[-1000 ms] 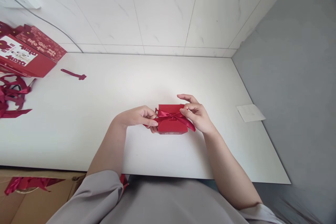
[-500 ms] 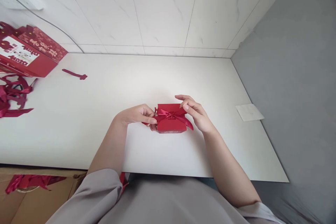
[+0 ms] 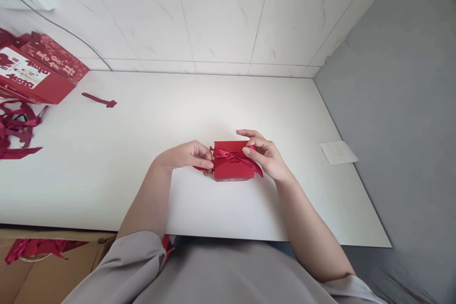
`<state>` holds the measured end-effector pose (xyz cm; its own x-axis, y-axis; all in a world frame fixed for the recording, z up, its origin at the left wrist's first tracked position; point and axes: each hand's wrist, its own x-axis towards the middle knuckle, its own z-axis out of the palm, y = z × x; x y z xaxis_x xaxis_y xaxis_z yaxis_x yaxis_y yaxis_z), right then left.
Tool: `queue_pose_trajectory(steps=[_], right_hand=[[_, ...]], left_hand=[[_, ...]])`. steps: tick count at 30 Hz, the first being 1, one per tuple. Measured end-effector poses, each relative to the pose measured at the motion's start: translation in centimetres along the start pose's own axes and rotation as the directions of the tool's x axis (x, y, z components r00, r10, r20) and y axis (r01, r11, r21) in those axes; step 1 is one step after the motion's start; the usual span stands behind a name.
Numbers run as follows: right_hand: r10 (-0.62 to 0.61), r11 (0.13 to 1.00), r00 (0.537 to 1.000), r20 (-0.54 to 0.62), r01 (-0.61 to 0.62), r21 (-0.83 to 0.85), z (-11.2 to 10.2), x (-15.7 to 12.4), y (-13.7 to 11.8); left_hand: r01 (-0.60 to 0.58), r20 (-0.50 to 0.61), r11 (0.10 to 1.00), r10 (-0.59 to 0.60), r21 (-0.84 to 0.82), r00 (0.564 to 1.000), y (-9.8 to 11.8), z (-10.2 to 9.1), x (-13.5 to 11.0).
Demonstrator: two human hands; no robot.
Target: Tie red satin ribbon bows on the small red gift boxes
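A small red gift box (image 3: 231, 170) sits on the white table (image 3: 199, 114) in front of me. A dark red satin ribbon (image 3: 230, 155) is tied in a bow across its top. My left hand (image 3: 188, 156) pinches the ribbon's left end at the box's left side. My right hand (image 3: 265, 154) pinches the bow's right loop between thumb and fingers, with the ribbon tail trailing under the palm.
Larger red printed boxes (image 3: 33, 69) stand at the far left, with loose red ribbons (image 3: 16, 128) in front of them and a red strip (image 3: 99, 100) nearby. A white paper (image 3: 337, 152) lies near the right edge. A cardboard box (image 3: 46, 266) with ribbon sits below the table's left.
My right fingers have shifted slightly left along the bow and closed on its right loop. The box and my left hand have barely moved.
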<state>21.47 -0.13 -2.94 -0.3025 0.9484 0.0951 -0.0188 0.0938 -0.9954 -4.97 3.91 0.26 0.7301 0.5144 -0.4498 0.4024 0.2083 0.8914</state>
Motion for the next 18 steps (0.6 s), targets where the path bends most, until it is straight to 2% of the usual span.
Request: queue_pose_trajectory(steps=[4,12,18], right_hand=[[0.004,1.0,1.0,-0.031,-0.004,0.017,-0.01,0.05,0.18],[0.022,0.998,1.0,0.015,-0.023,0.066,0.18,0.26,0.26],[0.034,0.997,0.999,-0.009,-0.033,0.067,0.17,0.25,0.47]], left_hand=[[0.022,0.013,0.999,-0.022,-0.035,1.0,0.09,0.14,-0.01],[0.024,0.068,0.998,-0.02,-0.063,0.998,-0.09,0.04,0.13],[0.049,0.089,0.996,-0.042,-0.079,0.995,-0.71,-0.13,0.09]])
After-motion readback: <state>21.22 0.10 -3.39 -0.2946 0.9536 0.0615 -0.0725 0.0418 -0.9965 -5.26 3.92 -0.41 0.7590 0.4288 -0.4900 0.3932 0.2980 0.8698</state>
